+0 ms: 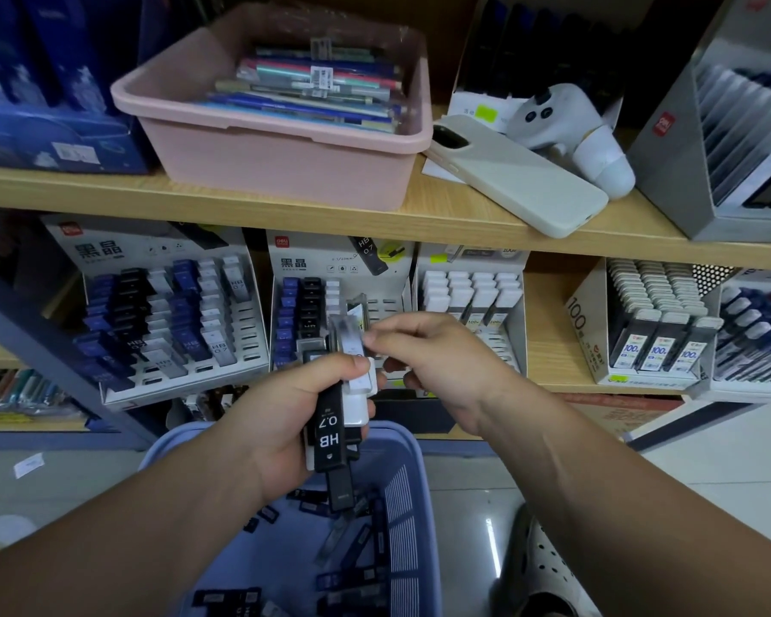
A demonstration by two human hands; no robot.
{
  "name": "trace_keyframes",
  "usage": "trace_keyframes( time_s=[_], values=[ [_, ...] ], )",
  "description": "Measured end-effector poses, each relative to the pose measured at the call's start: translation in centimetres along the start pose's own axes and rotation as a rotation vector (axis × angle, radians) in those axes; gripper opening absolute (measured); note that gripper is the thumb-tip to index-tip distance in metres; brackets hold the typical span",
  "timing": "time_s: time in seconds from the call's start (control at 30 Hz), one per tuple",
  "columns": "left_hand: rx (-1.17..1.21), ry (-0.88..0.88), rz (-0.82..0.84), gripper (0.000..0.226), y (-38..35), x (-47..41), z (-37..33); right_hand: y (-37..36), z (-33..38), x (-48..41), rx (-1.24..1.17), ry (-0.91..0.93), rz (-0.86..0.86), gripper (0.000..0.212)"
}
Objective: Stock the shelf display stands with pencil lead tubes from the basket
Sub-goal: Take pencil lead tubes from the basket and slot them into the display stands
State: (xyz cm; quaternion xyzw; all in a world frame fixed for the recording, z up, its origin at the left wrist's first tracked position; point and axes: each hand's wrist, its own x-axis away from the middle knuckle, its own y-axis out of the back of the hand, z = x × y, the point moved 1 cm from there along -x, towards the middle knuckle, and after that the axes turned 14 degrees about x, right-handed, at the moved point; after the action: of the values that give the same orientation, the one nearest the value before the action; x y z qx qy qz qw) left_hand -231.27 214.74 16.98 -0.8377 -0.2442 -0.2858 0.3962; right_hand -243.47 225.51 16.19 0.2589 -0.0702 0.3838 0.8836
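Head view: left hand (286, 420) grips a bundle of flat black and white plastic pencil lead tubes (330, 438), fingers curled round it, above the back rim of the blue slotted plastic basket (412, 492). Right hand (437, 362) pinches one clear tube (351, 338) at the bundle's top. More loose dark tubes (352, 541) lie on the basket floor. White cardboard display stand (294, 260) sits at the front edge of the lower wooden shelf (548, 340), just behind both hands.

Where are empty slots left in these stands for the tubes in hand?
Empty slots run down the left stand's right-hand columns and in the middle stand right of its white column. The white-tube stand's front rows look empty too. The blue and black columns are packed.
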Motion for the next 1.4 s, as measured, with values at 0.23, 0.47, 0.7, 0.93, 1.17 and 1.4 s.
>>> trace_keyframes(
  time_s=[0.23,0.47,0.7,0.93,1.17,1.4],
  values=[
    [0.031,-0.011,-0.043,0.040,0.2,-0.4,0.3,0.5,0.1,0.0,-0.154,-0.098,-0.091,0.008],
    [0.096,-0.062,0.015,0.046,0.3,-0.7,0.3,5.1,-1.2,0.3,-0.391,-0.161,-0.136,0.009],
    [0.063,-0.060,-0.048,0.027,0.6,-1.2,0.5,9.7,-5.4,-0.3,-0.101,-0.148,-0.361,0.032],
    [0.066,-0.054,-0.063,0.015,0.8,-1.4,0.6,11.9,-7.4,0.0,0.290,-0.050,-0.485,0.019],
    [0.050,-0.052,-0.068,0.013,0.7,-1.7,0.7,11.0,-6.4,-1.9,0.659,0.143,-0.635,0.015],
    [0.070,-0.066,-0.074,0.036,0.9,-1.7,0.4,9.7,-6.2,-3.1,0.809,0.318,-0.639,0.016]
  ],
)
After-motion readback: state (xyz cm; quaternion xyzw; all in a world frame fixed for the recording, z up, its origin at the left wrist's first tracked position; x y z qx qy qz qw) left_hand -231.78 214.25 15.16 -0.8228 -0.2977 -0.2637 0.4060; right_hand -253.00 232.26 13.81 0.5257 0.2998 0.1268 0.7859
